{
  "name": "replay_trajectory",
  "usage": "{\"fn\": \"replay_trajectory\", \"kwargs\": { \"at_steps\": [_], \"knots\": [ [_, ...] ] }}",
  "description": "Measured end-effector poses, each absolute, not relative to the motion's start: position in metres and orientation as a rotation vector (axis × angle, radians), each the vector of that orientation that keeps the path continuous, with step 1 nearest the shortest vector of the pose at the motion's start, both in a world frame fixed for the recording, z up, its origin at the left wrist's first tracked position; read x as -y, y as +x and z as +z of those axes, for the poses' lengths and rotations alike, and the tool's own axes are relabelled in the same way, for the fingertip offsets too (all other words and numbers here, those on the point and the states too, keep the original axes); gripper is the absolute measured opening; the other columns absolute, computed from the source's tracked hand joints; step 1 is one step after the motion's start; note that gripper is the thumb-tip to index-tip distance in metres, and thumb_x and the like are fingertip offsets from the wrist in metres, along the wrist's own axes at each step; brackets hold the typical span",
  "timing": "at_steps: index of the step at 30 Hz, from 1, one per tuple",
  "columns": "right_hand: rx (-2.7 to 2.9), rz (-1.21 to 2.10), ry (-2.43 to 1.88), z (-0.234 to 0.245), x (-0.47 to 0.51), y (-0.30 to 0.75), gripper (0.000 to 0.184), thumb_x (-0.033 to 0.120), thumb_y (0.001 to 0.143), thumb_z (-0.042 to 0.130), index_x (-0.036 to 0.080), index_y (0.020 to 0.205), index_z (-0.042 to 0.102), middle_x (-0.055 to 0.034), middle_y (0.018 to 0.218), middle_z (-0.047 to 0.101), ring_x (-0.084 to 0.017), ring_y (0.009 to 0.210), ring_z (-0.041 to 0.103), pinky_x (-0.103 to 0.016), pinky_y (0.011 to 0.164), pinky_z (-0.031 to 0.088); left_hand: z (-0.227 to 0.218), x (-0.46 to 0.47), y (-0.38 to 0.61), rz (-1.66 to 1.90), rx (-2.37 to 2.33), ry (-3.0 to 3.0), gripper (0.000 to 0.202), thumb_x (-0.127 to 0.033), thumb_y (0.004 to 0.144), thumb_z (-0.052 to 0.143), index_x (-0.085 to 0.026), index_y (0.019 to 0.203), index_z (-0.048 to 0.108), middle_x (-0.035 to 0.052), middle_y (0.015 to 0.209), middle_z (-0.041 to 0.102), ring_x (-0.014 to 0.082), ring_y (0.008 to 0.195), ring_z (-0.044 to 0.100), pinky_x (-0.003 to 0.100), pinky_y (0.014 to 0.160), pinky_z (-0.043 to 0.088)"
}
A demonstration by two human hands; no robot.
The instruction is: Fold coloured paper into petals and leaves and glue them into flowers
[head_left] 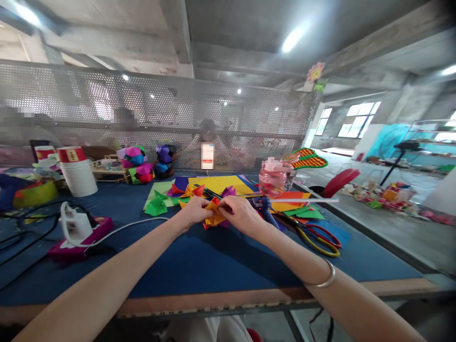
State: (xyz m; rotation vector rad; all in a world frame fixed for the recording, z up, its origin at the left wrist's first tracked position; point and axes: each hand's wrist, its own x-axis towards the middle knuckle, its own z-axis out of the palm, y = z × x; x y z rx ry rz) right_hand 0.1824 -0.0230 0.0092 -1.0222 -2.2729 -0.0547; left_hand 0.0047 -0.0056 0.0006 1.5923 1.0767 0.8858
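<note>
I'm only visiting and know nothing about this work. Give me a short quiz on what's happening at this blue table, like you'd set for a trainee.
1. True or false: the left hand and the right hand both pinch the orange paper.
2. What lies on the table to the right of the right hand? A scissors; B hammer; C phone.
3. Fill in: the bracelet sits on the ___ wrist.
Key: 1 true; 2 A; 3 right.
</note>
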Motion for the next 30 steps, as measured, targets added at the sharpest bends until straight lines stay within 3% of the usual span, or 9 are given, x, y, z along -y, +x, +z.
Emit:
{"fn": "replay_trajectory", "kwargs": {
  "at_steps": [9, 17, 30],
  "knots": [
    [2.255, -0.067, -1.003, -0.001, 0.02, 0.185, 0.007, 0.014, 0.088, 0.056, 0.015, 0.085, 0.062, -0.005, 0.081, 0.066, -0.015, 0.072, 0.059, -0.025, 0.066, 0.039, -0.001, 0.006, 0.006, 0.918, -1.008, 1.621, 0.007, -0.015, 0.062, 0.065, -0.012, 0.056, 0.064, -0.0012, 0.05, 0.061, 0.0086, 0.044, 0.055, 0.017, 0.044, 0.039],
    [2.156, 0.056, -1.048, -0.002, 0.021, 0.183, 0.014, 0.008, 0.086, 0.056, 0.017, 0.088, 0.067, -0.0048, 0.085, 0.07, -0.016, 0.075, 0.062, -0.026, 0.069, 0.043, 0.001, 0.009, 0.006, 0.902, -1.006, 1.706, 0.01, -0.017, 0.066, 0.058, -0.012, 0.063, 0.066, 0.0016, 0.056, 0.066, 0.0122, 0.047, 0.06, 0.02, 0.047, 0.045],
    [2.025, 0.417, -1.073, 0.001, 0.022, 0.184, 0.017, 0.011, 0.078, 0.058, 0.015, 0.089, 0.069, -0.005, 0.084, 0.073, -0.016, 0.073, 0.066, -0.025, 0.067, 0.05, -0.008, -0.002, 0.001, 0.964, -1.034, 1.911, 0.022, -0.032, 0.068, 0.06, -0.013, 0.058, 0.059, -0.0031, 0.051, 0.048, 0.0071, 0.046, 0.039, 0.02, 0.045, 0.027]
  ]
}}
